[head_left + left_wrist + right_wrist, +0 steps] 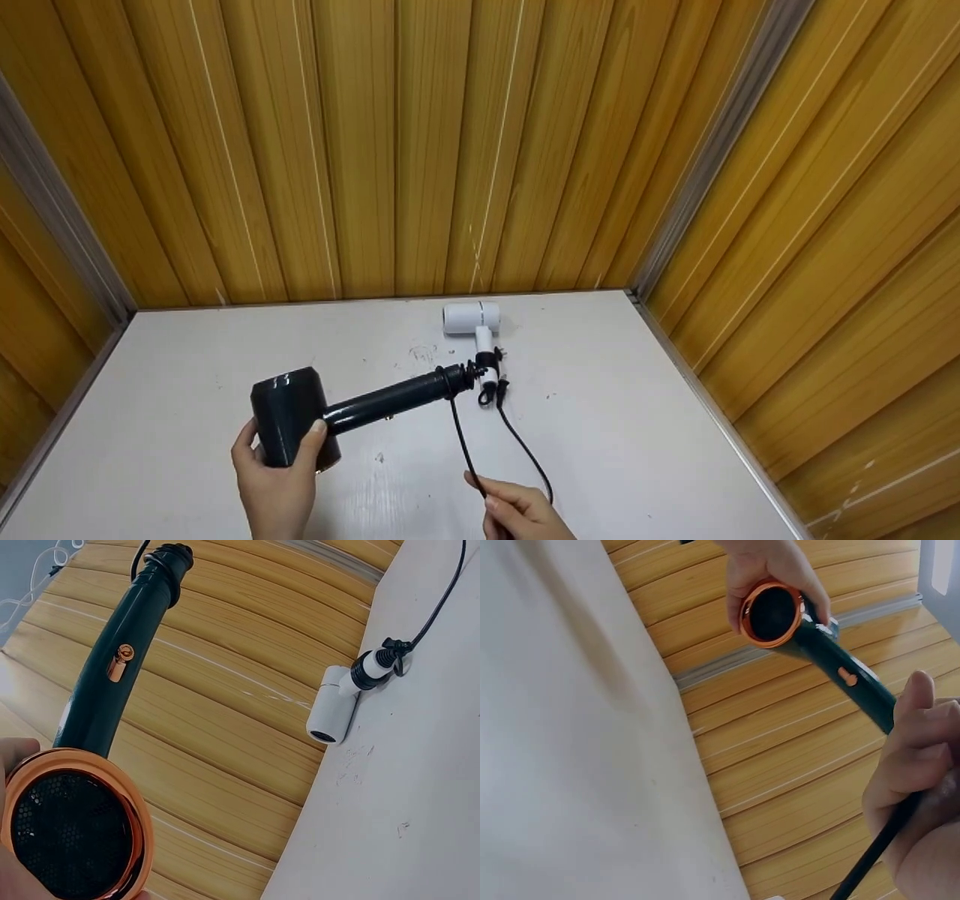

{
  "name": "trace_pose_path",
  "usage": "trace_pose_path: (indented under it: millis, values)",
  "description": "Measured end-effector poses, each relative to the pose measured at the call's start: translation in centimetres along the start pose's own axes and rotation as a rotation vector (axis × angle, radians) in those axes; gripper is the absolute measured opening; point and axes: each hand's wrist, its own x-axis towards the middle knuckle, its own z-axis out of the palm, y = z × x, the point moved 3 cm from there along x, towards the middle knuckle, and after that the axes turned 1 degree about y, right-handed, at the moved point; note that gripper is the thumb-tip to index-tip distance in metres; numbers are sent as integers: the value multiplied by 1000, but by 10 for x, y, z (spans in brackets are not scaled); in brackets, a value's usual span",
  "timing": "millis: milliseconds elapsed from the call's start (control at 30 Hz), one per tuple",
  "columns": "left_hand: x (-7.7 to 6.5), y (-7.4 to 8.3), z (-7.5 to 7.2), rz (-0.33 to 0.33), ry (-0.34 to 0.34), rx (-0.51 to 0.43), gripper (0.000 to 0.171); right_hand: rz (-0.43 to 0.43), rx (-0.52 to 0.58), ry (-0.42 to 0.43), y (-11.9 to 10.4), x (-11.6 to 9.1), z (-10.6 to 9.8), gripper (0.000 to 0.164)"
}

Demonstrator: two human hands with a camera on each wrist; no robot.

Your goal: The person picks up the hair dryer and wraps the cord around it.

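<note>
You have two hair dryers before you, one white and one dark green. The white hair dryer (483,335) lies on the worktop (637,450), with one black wrap of cord (487,361) around its handle. The dark green hair dryer (352,413) is held up nearer to you and to the left of the white one, its handle end pointing towards it; the left wrist view shows the two apart.

Your left hand (277,487) is curled round the green barrel, thumb against the base of the handle. One copper-coloured switch (121,660) sits on that handle, and one copper-coloured ring (144,825) edges the barrel's dark end.

Your right hand (521,510), nearer to you than the white dryer, pinches one black cord (465,442) coming from the green handle's end. One more black length (526,448) runs from just beside the white handle towards that hand; you cannot tell whether both are one cord. Behind the white dryer stands one wood-patterned back wall (420,150).
</note>
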Motion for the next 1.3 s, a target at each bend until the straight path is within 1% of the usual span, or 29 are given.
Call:
trace_pose_path:
  millis: [133, 267, 333, 433, 567, 700, 800, 1000, 1167, 1300]
  values:
    - [-1, 0, -1, -30, -17, -23, 93, 37, -6, 12, 9, 2, 0, 38]
    - [-2, -1, -3, -52, -46, -5, 93, 47, 1, 34, 17, 5, -1, 38]
    - [-3, -1, -3, -63, -60, 0, 94, 65, 9, 50, 22, 7, -2, 37]
    - [-4, 0, -4, -80, -76, 4, 94, 111, 42, 71, 30, 11, -6, 36]
    - [-4, 1, -3, -96, -102, 6, 94, 198, 73, 97, 41, 17, -14, 36]
    - [-6, 1, -3, -95, -117, 24, 94, 243, 7, 126, 51, 25, -24, 33]
    - [-6, 1, -2, -111, -133, 32, 95, 269, -24, 163, 56, 31, -31, 31]
    - [-8, 0, -1, -149, -197, 38, 98, 283, -82, 221, 57, 42, -40, 29]
    - [-10, -1, -1, -150, -240, 56, 104, 260, -102, 254, 46, 49, -46, 27]
    - [-11, -3, -2, -144, -263, 86, 106, 264, -127, 279, 45, 54, -54, 25]
